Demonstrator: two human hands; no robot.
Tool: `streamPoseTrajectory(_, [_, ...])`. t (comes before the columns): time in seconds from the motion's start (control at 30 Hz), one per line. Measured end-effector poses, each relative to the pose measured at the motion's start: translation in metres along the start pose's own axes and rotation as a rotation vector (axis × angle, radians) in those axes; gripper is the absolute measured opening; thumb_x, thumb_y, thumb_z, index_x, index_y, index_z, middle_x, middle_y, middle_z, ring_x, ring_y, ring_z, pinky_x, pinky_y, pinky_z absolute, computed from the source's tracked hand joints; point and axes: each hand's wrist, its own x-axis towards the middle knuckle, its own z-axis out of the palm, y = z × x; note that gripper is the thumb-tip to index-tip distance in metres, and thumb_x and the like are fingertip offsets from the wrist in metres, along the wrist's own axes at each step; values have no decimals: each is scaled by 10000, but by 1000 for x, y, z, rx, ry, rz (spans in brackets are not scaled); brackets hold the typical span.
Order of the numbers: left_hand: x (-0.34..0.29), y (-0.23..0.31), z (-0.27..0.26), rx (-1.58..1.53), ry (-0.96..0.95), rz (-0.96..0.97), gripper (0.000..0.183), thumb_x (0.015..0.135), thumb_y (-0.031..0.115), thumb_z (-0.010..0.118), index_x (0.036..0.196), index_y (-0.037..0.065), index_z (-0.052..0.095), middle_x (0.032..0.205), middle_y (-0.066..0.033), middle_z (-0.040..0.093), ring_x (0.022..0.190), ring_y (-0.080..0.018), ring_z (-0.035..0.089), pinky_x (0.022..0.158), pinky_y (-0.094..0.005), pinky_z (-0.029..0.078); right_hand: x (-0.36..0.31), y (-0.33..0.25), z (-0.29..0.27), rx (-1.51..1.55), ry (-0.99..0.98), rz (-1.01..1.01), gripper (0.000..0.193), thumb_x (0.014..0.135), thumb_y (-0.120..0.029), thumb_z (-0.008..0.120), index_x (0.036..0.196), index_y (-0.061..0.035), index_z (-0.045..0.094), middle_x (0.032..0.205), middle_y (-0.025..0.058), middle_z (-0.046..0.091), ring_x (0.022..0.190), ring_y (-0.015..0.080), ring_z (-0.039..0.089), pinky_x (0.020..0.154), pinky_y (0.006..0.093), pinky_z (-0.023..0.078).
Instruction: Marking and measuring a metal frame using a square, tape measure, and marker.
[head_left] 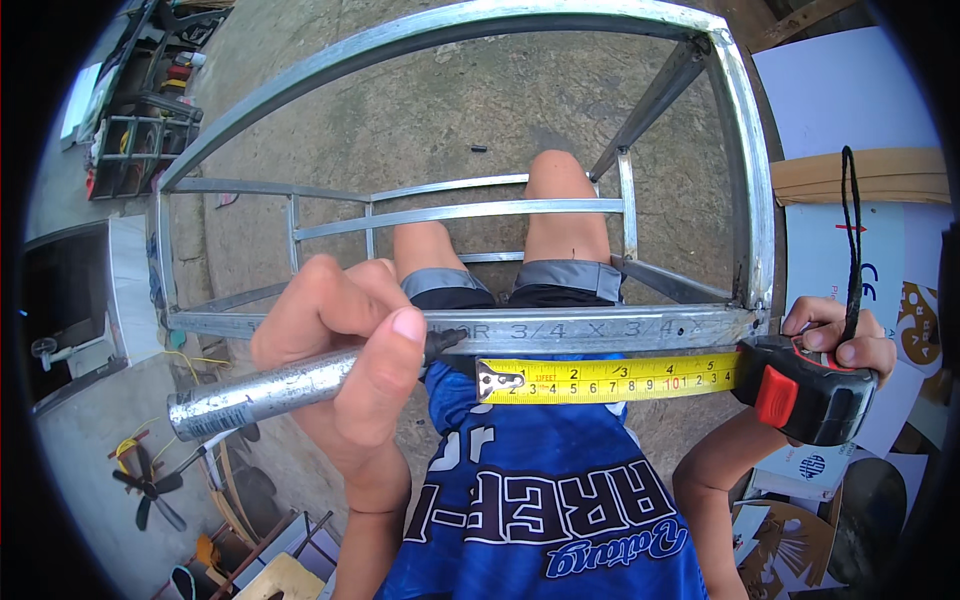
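Observation:
In my left hand [345,350] is a thick silver marker [265,392], pinched between thumb and fingers. Its dark tip meets the near bar of a welded square-tube metal frame [600,328], just left of the tape's end. My right hand [845,350] grips a black and red tape measure [805,395] by the frame's near right corner. The yellow blade [610,382] runs leftward from the case along the near edge of that bar, its metal hook [497,381] close to the marker tip. A black wrist cord [852,230] hangs off the case.
The frame spans my knees over a concrete floor [450,110]. Boards and sheets [835,90] lie at the right. At the left stand a dark-screened appliance [70,290], a rack with tools [145,145] and a black fan blade [150,490]. A small dark piece [479,149] lies on the floor.

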Motion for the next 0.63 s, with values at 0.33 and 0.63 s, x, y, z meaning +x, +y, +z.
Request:
streamPoseTrajectory(0.33, [8, -7, -5, -6, -238, 140, 276, 651, -27, 631, 542, 30, 384, 501, -50, 450, 425, -118, 406, 406, -254, 282, -7, 2, 6, -79, 104, -5, 342, 754, -95, 711, 959, -61, 440, 807, 131, 607, 621, 321, 627, 434, 344, 513])
streamPoseTrajectory(0.63, [9, -5, -10, 135, -327, 172, 228, 646, 24, 609, 590, 31, 388, 516, -70, 463, 465, -109, 273, 455, -281, 231, -7, -1, 12, -112, 162, 2, 325, 766, -91, 698, 961, -63, 439, 803, 134, 599, 614, 317, 623, 440, 341, 508])
